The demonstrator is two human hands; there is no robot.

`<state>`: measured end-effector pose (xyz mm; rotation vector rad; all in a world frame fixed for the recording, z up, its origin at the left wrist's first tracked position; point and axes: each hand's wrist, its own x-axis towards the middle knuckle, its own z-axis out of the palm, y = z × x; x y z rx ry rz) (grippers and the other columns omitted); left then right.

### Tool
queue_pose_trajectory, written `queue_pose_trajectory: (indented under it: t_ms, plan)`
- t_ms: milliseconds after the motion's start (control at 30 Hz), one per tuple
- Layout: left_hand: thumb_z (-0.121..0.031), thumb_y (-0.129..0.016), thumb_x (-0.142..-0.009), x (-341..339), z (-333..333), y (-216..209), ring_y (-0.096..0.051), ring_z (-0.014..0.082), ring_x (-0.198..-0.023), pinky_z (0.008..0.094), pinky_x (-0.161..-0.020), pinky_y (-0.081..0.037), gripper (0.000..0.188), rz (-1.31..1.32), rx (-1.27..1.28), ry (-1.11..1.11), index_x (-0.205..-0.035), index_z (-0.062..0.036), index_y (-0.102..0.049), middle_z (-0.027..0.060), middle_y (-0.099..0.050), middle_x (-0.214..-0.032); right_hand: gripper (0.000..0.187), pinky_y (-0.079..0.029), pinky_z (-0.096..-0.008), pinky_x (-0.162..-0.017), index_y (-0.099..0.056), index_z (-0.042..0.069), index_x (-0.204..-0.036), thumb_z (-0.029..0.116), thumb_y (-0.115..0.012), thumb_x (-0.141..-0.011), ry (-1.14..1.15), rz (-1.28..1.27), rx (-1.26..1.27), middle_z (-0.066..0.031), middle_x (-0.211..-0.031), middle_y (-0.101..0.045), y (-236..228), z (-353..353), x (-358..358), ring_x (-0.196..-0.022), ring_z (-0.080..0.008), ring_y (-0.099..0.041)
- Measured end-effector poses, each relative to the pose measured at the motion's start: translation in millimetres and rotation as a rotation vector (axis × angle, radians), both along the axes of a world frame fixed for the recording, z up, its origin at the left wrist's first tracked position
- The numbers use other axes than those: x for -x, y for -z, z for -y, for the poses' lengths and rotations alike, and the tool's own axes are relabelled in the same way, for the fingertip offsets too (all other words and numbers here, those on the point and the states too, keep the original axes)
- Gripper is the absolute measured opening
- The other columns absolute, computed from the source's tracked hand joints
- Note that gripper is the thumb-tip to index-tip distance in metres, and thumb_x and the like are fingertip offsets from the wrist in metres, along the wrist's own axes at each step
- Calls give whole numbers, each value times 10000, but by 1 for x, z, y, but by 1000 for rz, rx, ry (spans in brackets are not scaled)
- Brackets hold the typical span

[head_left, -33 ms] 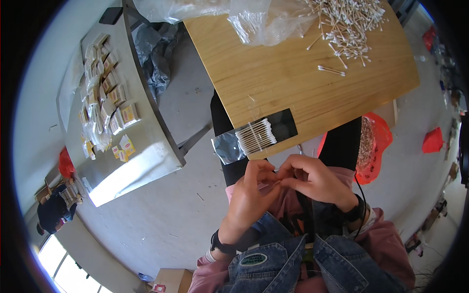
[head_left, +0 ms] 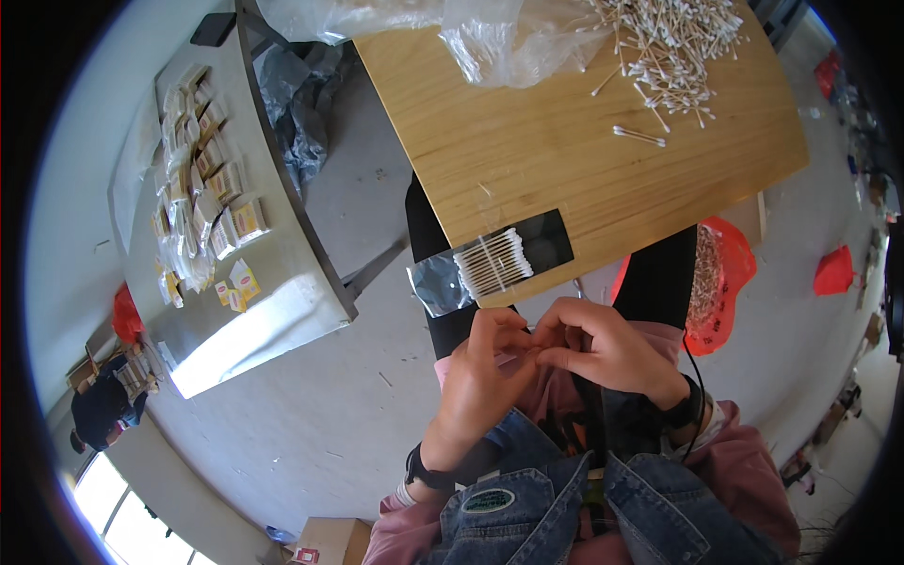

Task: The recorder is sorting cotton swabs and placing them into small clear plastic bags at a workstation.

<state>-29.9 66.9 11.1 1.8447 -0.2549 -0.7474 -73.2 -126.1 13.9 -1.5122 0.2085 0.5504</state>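
Observation:
My left hand (head_left: 482, 377) and my right hand (head_left: 612, 350) meet above my lap, just in front of the table's near edge. Fingers of both are curled and pinched together at the tips; what lies between them, if anything, is too small to make out. Beyond them, a row of white-tipped cotton swabs (head_left: 494, 265) lies side by side in a clear plastic bag (head_left: 438, 284), whose end hangs over the table edge. Under the swabs a black rectangle (head_left: 551, 237) rests on the wooden table (head_left: 527, 151). Neither hand touches the bag.
Loose cotton swabs (head_left: 673, 56) are heaped at the far right of the table, near crumpled clear plastic (head_left: 518, 42). A side table (head_left: 292, 273) on the left bears several small packs (head_left: 202, 179). Right of my legs sits a red bag (head_left: 730, 282). A person (head_left: 99, 410) is at far left.

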Motion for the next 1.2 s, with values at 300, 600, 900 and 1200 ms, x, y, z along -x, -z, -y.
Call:
queue_pose_trajectory:
  t_ms: [300,600,900,1200]
  plan:
    - [1,-788,-815,-12,-9,-6,-696,123,-851,265,-776,-552,428,-292,29,-77,-1110,-9,-479,86,-741,-842,217,-529,-282,-724,-592,-11,-1039,4,-729,-870,-85,-29,0,-89,-924,-673,-9,-1,-11,-805,-149,-666]
    - [-3,-789,-831,-6,-11,0,-701,158,-892,273,-801,-548,407,-278,108,-252,-1121,13,-504,102,-734,-920,179,-509,-245,-705,-585,4,-1030,53,-712,-914,123,-85,-46,-24,-875,-659,6,-7,-7,-792,-84,-625]
    - [-41,-771,-818,-32,-3,23,-573,304,-1242,422,-1030,-437,372,676,-341,-145,-1159,-39,-623,136,-612,-1321,130,-478,-197,-659,-584,-15,-958,68,-682,-942,414,-82,12,-22,-834,-654,22,4,-40,-762,-55,-616]
    - [-86,-773,-804,-35,-2,55,-436,352,-1360,488,-1094,-330,207,574,-285,-234,-998,-73,-701,110,-579,-1361,184,-497,-281,-594,-566,3,-924,31,-738,-867,376,183,496,-86,-760,-638,38,-13,-56,-644,-161,-626]
